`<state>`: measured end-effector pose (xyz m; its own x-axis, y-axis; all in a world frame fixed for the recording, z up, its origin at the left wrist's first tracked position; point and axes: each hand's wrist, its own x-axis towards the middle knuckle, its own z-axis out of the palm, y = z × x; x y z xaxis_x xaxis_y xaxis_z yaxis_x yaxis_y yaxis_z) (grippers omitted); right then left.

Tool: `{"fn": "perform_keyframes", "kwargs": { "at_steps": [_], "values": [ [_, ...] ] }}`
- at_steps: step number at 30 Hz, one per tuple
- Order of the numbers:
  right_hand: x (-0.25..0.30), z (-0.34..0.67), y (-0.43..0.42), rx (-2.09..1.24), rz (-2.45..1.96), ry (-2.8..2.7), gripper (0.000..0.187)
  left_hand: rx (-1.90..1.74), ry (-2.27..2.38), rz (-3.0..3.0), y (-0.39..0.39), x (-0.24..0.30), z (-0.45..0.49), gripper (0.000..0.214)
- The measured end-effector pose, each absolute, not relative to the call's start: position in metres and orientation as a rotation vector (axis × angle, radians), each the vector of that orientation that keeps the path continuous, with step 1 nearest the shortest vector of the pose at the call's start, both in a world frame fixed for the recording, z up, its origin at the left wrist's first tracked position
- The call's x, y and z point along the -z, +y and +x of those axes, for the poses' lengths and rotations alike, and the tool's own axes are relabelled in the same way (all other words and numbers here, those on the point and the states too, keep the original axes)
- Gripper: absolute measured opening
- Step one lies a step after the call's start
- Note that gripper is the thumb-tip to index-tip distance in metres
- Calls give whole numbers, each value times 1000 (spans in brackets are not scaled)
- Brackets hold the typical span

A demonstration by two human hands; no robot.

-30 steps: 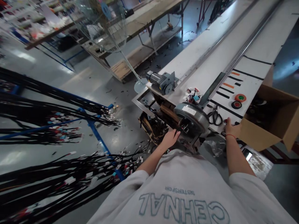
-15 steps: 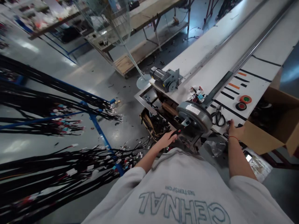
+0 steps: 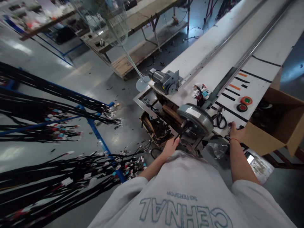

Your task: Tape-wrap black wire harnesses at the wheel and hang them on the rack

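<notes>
Black cable [image 3: 182,130] sits pinched in the left grip [image 3: 171,147] beside the grey wheel [image 3: 201,121]. Scissors [image 3: 219,116] and a cardboard box [image 3: 263,136] flank the right grip [image 3: 237,134] at the white surface's [image 3: 266,50] edge; its hold I cannot tell.

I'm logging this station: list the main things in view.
bench: 1, white, right
wheel: 1, grey, bench end
motor: 1, grey, bench corner
scissors: 1, black, bench
tapes: 2, orange and black, bench
box: 1, brown, right
fan: 1, pale, top
tables: 2 clearly, brown, background
cable bundles: several, black, left
rack: 1, blue, left
strand: 1, black, by wheel
shirt: 1, pale, bottom
left hand: 1, bare, on strand
right hand: 1, bare, bench edge
</notes>
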<state>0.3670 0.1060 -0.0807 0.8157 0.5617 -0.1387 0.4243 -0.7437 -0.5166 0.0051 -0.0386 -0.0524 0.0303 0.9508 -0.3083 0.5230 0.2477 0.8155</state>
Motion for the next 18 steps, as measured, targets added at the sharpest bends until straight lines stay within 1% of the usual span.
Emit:
{"fn": "perform_keyframes", "kwargs": {
  "at_steps": [5,10,14,18],
  "values": [
    [80,366,104,-388,-2490,-745,69,-609,1575,1238,-29,52,10,60],
    [76,364,103,-399,-2511,-752,70,-580,1187,1083,-22,48,-4,73],
    [75,363,103,-399,-2517,-783,71,-592,1092,1024,-24,47,-14,75],
    [75,365,104,-389,-2519,-798,68,-489,1156,1111,-36,53,-26,70]
  ]
}}
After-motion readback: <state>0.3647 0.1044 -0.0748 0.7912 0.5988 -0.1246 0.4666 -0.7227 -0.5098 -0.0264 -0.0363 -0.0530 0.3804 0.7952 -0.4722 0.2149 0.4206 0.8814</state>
